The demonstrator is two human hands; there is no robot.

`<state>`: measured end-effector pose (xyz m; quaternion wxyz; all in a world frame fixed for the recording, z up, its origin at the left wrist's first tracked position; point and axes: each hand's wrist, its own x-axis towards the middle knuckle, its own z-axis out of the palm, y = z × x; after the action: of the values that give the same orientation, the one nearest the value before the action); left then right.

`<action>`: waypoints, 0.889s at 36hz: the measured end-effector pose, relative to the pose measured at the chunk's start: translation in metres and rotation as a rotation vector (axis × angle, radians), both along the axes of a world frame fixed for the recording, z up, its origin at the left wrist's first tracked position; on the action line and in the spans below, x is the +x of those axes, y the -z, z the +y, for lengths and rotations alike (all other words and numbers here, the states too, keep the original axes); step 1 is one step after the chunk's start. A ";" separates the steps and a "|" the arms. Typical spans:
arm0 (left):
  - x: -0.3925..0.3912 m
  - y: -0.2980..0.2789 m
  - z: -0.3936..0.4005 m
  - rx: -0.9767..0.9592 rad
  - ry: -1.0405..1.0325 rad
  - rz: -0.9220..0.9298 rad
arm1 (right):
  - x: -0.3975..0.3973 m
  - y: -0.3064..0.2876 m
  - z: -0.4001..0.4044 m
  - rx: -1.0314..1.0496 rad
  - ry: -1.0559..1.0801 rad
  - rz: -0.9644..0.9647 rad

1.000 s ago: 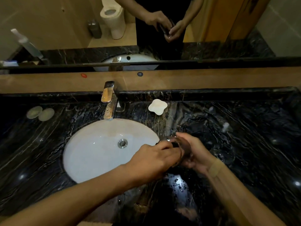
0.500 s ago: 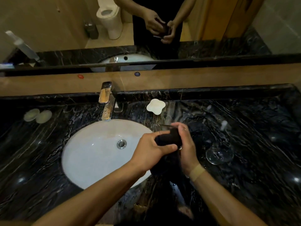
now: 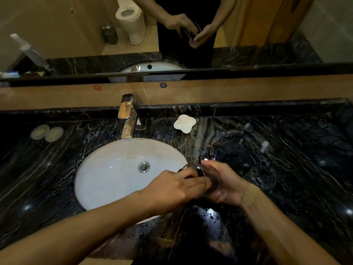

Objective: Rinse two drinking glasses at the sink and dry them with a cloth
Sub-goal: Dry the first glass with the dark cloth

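Just right of the white sink basin (image 3: 114,173), my right hand (image 3: 232,185) grips a clear drinking glass (image 3: 213,181), which lies tilted with its mouth toward the left. My left hand (image 3: 172,188) reaches to the mouth of the glass. Its fingers pinch a dark cloth (image 3: 197,172) that is pushed into the glass, and most of the cloth is hidden. A second clear glass (image 3: 262,177) stands on the wet black marble counter (image 3: 296,188) just right of my right hand.
A chrome faucet (image 3: 127,119) stands behind the basin, and no water is running. A white soap dish (image 3: 185,123) sits to its right. Two pale round discs (image 3: 46,131) lie at the far left. The mirror (image 3: 76,35) behind reflects my hands.
The cloth was bunched over the glass between both hands half a second ago. Now the glass is tilted sideways, lower and further right, with the cloth pushed inside.
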<state>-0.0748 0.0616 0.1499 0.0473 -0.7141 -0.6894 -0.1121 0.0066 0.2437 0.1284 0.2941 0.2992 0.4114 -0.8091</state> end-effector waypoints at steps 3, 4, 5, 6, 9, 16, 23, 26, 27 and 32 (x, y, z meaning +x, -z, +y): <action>0.001 0.010 -0.001 0.007 -0.040 -0.028 | 0.001 -0.001 0.002 -0.004 -0.013 0.033; 0.002 0.013 0.000 0.001 -0.091 -0.088 | 0.002 -0.001 0.002 -0.016 0.023 0.064; 0.004 0.014 0.002 -0.016 -0.164 -0.177 | 0.003 -0.001 0.001 -0.026 0.075 0.106; 0.007 0.012 0.005 -0.032 -0.257 -0.286 | 0.004 -0.002 -0.001 -0.023 0.140 0.152; 0.013 0.004 0.019 -0.054 -0.610 -0.733 | 0.007 0.002 -0.012 0.126 0.348 0.269; 0.024 -0.016 0.037 0.072 -0.760 -1.394 | 0.005 0.009 -0.028 0.638 0.612 0.460; 0.033 -0.010 0.027 -0.085 -0.661 -0.821 | 0.007 -0.007 -0.022 0.378 0.524 0.229; 0.029 -0.006 0.016 -0.099 -0.442 -0.518 | 0.008 -0.010 -0.012 0.193 0.389 0.095; 0.026 -0.004 0.012 -0.106 -0.369 -0.434 | 0.007 -0.011 -0.009 0.147 0.320 0.067; 0.006 0.005 -0.002 -0.033 -0.039 -0.002 | 0.006 -0.014 0.001 0.098 -0.011 -0.017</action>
<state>-0.0687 0.0595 0.1450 0.0369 -0.7011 -0.7050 -0.1004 0.0125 0.2442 0.1425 0.2871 0.3179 0.4499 -0.7836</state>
